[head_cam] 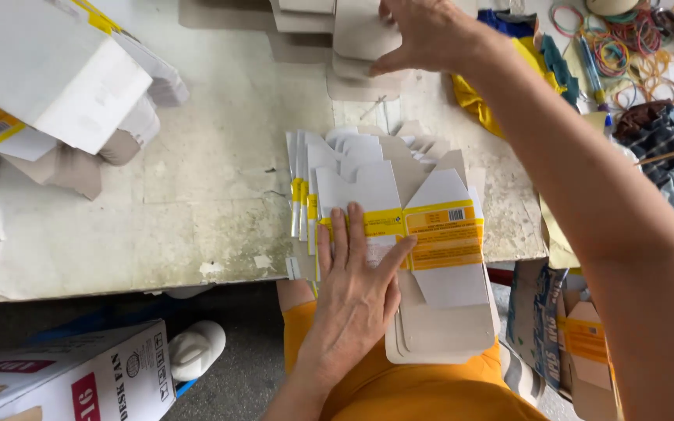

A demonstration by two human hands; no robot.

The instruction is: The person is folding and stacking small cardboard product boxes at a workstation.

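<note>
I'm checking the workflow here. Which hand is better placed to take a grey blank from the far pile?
Probably the right hand: it already reaches onto the far pile. The left hand lies flat on the fanned cartons at the table edge.

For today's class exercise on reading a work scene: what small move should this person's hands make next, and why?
Probably the right hand should lift one grey card piece off the far stack, since it already rests on it, while the left hand lies flat on the fanned white-and-yellow flat cartons at the table's near edge.

left hand (356, 292) pressing flat cartons (399, 226), right hand (423, 35) reaching
</note>
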